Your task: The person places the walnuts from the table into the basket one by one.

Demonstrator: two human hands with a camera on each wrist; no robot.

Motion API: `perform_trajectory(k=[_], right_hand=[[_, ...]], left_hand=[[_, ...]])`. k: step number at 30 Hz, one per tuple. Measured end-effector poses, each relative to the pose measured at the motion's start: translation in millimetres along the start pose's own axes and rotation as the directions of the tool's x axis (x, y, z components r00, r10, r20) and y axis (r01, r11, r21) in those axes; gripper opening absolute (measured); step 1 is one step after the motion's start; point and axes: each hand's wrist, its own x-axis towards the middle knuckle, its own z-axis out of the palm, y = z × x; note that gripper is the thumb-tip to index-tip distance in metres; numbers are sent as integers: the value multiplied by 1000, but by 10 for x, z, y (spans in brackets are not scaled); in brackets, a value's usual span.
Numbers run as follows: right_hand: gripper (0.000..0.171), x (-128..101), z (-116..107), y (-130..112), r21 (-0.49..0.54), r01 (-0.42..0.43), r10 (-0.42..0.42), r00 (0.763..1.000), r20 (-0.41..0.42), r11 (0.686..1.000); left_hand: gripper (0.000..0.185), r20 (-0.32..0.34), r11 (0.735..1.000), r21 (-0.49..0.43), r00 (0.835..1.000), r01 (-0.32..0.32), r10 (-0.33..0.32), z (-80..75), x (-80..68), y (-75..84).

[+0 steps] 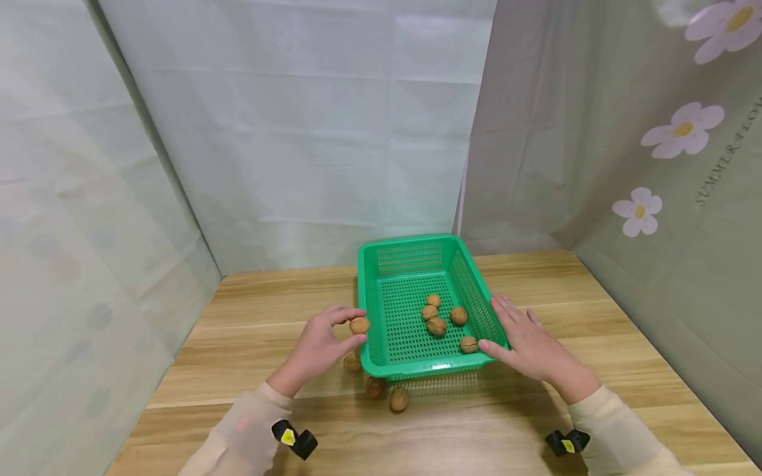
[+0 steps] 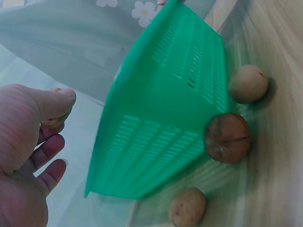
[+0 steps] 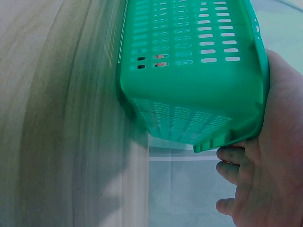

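Observation:
A green perforated basket (image 1: 381,311) stands on the wooden table (image 1: 268,311) with several walnuts (image 1: 436,325) inside. My left hand (image 1: 348,328) pinches one walnut (image 1: 360,324) between thumb and fingers just outside the basket's left rim. In the left wrist view my left hand (image 2: 45,118) has the thumb over that walnut (image 2: 51,122), beside the basket (image 2: 161,118). My right hand (image 1: 506,330) rests with straight fingers along the basket's right rim, thumb at the front corner. The right wrist view has my right hand (image 3: 265,165) against the basket (image 3: 189,71).
Three loose walnuts lie on the table by the basket's front left corner (image 1: 352,361) (image 1: 374,387) (image 1: 399,398); the left wrist view shows them too (image 2: 248,83) (image 2: 227,137) (image 2: 188,207). Pale curtains (image 1: 297,132) enclose the table on three sides.

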Motion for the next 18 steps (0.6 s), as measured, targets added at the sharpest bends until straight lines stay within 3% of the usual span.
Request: perform_trajectory(k=[10,18], right_hand=[[91,-8,-9,-9,-3,-7,7,1000,-1,1000],[91,0,0,0,-14,-4,4,1000,-5,1000]], left_hand=[[35,2,998,-32,999,-49,49,51,277,171],[35,24,999,-29,999,-46,46,180,550,257]])
